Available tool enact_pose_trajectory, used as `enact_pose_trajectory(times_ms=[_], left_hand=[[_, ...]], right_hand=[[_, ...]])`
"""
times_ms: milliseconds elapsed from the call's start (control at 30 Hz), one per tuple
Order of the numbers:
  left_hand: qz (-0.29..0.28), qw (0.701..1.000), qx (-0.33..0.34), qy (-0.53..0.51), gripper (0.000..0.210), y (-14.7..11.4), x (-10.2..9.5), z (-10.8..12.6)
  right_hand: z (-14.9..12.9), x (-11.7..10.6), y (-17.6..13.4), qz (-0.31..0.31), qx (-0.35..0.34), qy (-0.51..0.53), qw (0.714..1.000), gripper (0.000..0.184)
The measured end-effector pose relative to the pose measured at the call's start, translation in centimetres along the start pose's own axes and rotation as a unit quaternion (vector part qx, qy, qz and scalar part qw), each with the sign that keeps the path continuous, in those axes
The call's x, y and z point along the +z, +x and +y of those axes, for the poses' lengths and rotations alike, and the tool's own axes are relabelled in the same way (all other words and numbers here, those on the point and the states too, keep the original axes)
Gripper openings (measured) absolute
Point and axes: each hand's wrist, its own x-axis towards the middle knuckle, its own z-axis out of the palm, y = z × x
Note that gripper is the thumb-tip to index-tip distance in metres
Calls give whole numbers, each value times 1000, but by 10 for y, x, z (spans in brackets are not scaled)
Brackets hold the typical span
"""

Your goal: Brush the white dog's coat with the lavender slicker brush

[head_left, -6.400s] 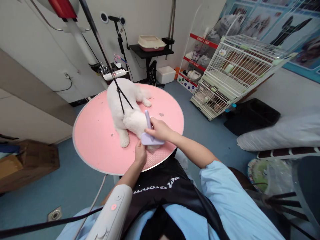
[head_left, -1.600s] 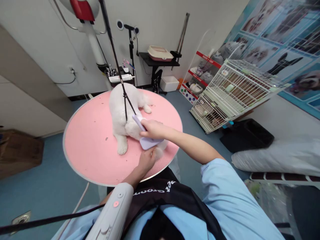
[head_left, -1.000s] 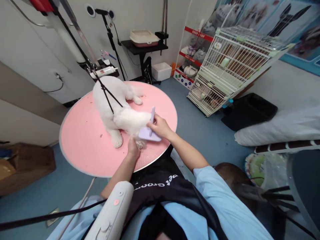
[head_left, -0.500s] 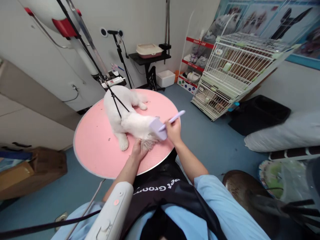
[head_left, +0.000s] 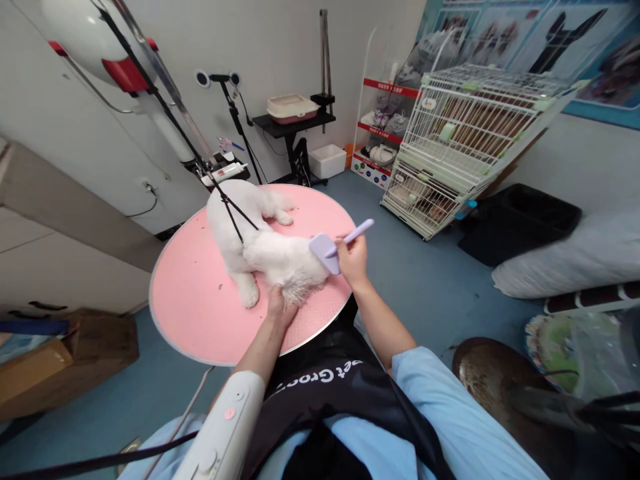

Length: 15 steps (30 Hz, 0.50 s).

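A small white fluffy dog (head_left: 253, 235) stands on the round pink table (head_left: 193, 300), held by black straps (head_left: 235, 213) from an overhead arm. My right hand (head_left: 353, 259) grips a lilac slicker brush (head_left: 330, 247), its head pressed on the dog's rear fur at the table's near right edge. My left hand (head_left: 279, 308) grasps the dog's hind leg just below the brush. A white hair dryer (head_left: 223, 433) with a pink button rests tucked at my chest, its black cord running left.
White wire cages (head_left: 465, 143) lean at the right, with a red shelf rack (head_left: 383, 127) behind them. A black stand (head_left: 293, 123) with a beige tray is at the back wall. Cardboard boxes (head_left: 60, 360) lie left, a black tray (head_left: 520, 217) and grey cushion (head_left: 570, 260) right.
The brush has swung from the dog's flank round to its rear end, handle now pointing right. My left hand stayed on the hind leg. The camera view shifted slightly.
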Motion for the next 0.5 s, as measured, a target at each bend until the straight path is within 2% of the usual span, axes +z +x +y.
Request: enact_pose_trajectory(times_ms=[33,67,133,167,200,300,333,433,467,500], left_hand=[[0,1000,-4,-2,44,0,0,0],[1,1000,-12,0,43,1,0,0],[-5,999,-39,13,40,1,0,0],[-12,999,-45,19,40,1,0,0],[-19,999,-39,23,40,1,0,0],[-26,999,-14,16,43,1,0,0],[-25,999,-21,14,44,0,0,0],[-27,997,-77,17,46,-1,1,0],[-35,996,-84,18,48,-2,0,-1],[-45,996,-80,18,51,-2,0,-2]], right_hand=[[-1,-1,0,0,-7,1,1000,25],[-2,-2,-1,-47,-9,-2,999,27],[-3,-1,-3,-189,9,-9,982,29],[-4,0,-4,-222,23,-9,975,29],[-4,0,-4,-208,30,-5,978,28],[-5,-3,-5,-36,8,15,999,26],[-5,-4,-7,-35,-3,16,999,27],[-4,-7,-12,-201,17,3,980,26],[-4,-8,-13,-222,30,-1,974,26],[-4,-9,-14,-197,33,-4,980,26]])
